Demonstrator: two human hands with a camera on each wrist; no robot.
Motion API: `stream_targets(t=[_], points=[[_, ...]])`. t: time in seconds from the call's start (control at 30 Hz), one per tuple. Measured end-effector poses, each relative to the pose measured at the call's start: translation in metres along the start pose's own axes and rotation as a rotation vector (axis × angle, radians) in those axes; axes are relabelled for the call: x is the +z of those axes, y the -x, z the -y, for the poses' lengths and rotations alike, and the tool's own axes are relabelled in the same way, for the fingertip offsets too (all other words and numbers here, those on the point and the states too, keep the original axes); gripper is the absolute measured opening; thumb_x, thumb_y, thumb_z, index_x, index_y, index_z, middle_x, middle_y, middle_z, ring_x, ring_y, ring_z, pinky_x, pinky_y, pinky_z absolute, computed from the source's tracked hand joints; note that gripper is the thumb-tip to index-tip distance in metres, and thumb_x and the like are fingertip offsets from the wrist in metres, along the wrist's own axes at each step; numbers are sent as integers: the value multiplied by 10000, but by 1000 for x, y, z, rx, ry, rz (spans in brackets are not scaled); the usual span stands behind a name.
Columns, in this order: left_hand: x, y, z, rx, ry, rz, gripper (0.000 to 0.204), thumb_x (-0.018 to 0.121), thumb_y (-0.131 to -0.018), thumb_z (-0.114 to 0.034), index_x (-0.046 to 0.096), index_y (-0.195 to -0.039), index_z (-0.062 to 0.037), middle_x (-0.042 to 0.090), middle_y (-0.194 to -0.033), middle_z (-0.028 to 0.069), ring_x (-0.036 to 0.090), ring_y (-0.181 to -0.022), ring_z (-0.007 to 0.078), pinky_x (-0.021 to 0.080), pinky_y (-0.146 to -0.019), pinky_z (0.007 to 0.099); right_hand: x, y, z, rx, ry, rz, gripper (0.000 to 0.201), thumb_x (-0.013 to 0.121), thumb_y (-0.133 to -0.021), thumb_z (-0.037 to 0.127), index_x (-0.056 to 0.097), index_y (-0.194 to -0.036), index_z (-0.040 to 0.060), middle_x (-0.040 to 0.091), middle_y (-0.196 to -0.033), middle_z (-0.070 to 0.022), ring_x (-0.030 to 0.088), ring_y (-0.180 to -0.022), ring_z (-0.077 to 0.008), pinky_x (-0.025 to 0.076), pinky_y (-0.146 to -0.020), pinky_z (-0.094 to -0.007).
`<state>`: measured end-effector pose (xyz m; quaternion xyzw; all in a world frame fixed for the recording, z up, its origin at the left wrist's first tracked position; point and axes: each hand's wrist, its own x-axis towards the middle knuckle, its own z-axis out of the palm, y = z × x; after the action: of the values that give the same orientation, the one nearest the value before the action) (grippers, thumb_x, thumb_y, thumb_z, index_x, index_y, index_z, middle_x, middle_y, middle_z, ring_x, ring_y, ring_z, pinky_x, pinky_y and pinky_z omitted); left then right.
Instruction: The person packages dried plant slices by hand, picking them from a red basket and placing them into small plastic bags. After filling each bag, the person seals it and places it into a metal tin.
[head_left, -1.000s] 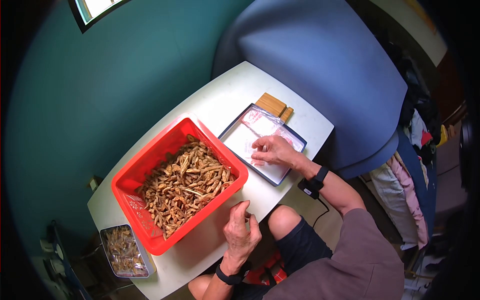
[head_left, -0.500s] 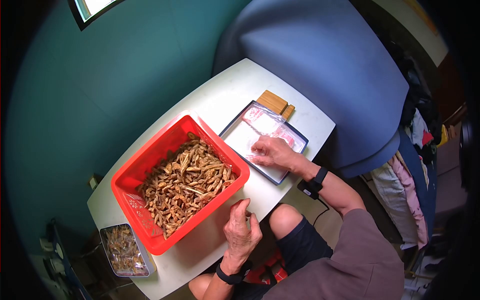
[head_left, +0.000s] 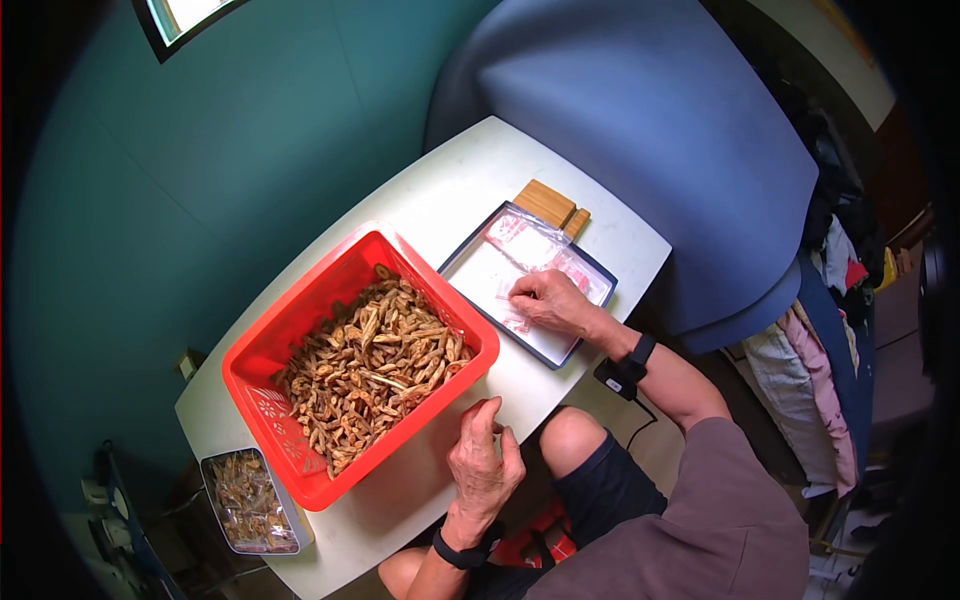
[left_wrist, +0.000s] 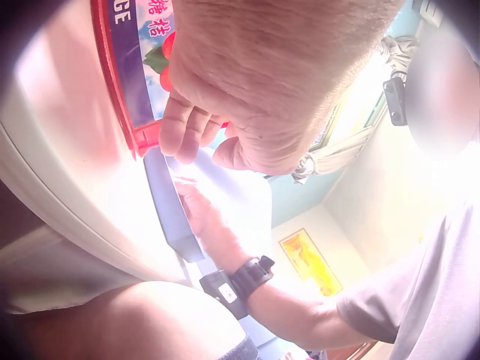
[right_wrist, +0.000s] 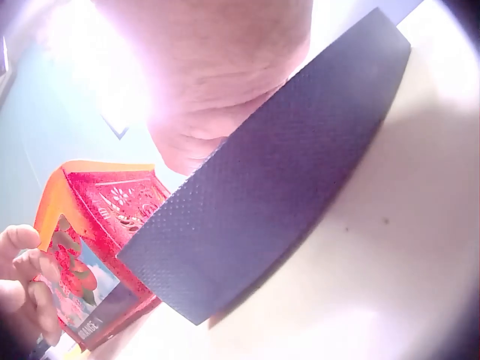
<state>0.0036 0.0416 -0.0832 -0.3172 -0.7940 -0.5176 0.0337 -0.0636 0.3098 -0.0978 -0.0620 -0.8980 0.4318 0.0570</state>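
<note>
My right hand (head_left: 552,302) bends down over a shallow dark-rimmed box (head_left: 540,357), fingers curled and fingertips at a thin clear plastic bag (head_left: 517,324) with pink print. Whether they pinch it I cannot tell; in the right wrist view the box's dark side wall (right_wrist: 270,172) hides the fingertips. More clear bags with red print (head_left: 512,232) lie in the box's far part. My left hand (head_left: 484,466) stays beside the near side of a red plastic basket (head_left: 420,425), fingers loosely curled and holding nothing. Brown dried, knobbly pieces (head_left: 375,365) fill much of the basket.
At the near left table corner stands a tin (head_left: 303,528) of filled clear packets (head_left: 245,500). Wooden blocks (head_left: 546,203) lie behind the box on the white table (head_left: 440,180). A large blue panel (head_left: 640,150) rises beyond the table, and a knee (head_left: 570,442) is under its front edge.
My right hand's fingers, spread apart over the box earlier, have lowered and drawn together at the plastic bag. The left hand and the basket have stayed put.
</note>
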Motion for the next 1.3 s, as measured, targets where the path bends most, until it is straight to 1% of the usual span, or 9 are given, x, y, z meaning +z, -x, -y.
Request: stream_targets(t=[0.43, 0.53, 0.6, 0.73, 0.8, 1.0, 1.07, 1.17, 1.3], points=[[-2, 1, -1, 9, 14, -10, 547, 635, -784, 117, 536, -1303, -22, 632, -1095, 168, 646, -679, 220, 554, -649, 345, -3, -3, -4, 19, -43, -5, 188, 755, -815, 168, 680, -776, 0, 679, -650, -106, 649, -599, -174, 509, -586, -333], [-2, 0, -2, 16, 12, -13, 547, 636, -783, 119, 536, -1302, -21, 632, -1098, 170, 646, -678, 218, 555, -646, 342, -5, -2, 0, 6, -66, -16, 192, 735, -851, 179, 678, -814, -1, 657, -640, -90, 621, -572, -161, 489, -568, -316], [-2, 0, -3, 23, 12, -14, 547, 636, -782, 120, 536, -1302, -20, 631, -1100, 171, 646, -678, 217, 555, -643, 340, -9, 1, 8, 154, -134, 16, 196, 685, -902, 183, 684, -843, -4, 638, -642, -79, 603, -548, -141, 477, -549, -312], [-3, -1, -6, 39, 13, -18, 538, 635, -784, 120, 536, -1295, -18, 631, -1105, 167, 648, -672, 212, 556, -636, 338, -16, 8, 12, 121, -92, -5, 206, 632, -943, 176, 695, -877, -10, 630, -647, -65, 600, -543, -117, 478, -537, -297], [-3, 0, -8, 52, 14, -25, 531, 633, -786, 122, 539, -1289, -20, 632, -1109, 163, 651, -669, 210, 557, -635, 339, -22, 12, 17, 112, -229, -64, 195, 618, -947, 152, 700, -890, -15, 638, -663, -49, 598, -543, -98, 488, -532, -284], [-10, 1, -20, 15, 142, -63, 500, 615, -803, 123, 539, -1273, -30, 660, -1086, 133, 663, -663, 177, 544, -631, 319, -47, 26, 30, 72, -233, -158, 182, 655, -958, 154, 694, -916, -19, 630, -675, -14, 599, -542, -83, 499, -524, -249], [-13, 4, -25, -35, 248, -57, 476, 611, -825, 112, 532, -1274, -26, 677, -1079, 116, 660, -686, 148, 529, -639, 296, -54, 31, 32, 31, -377, -206, 184, 670, -962, 156, 685, -875, -6, 639, -694, -12, 603, -541, -73, 483, -492, -228], [-19, 4, -33, -60, 351, -90, 442, 614, -825, 98, 554, -1248, -15, 700, -1045, 116, 672, -678, 175, 544, -645, 313, -72, 50, 66, 59, -445, -229, 176, 678, -972, 165, 672, -879, 15, 650, -723, -10, 613, -545, -68, 468, -467, -209], [-18, 3, -53, -81, 417, -106, 426, 607, -839, 90, 550, -1249, -9, 703, -1056, 104, 673, -688, 152, 534, -633, 298, -83, 69, 81, 89, -466, -170, 147, 660, -986, 177, 652, -935, 39, 651, -754, -5, 628, -552, -69, 462, -454, -207]])
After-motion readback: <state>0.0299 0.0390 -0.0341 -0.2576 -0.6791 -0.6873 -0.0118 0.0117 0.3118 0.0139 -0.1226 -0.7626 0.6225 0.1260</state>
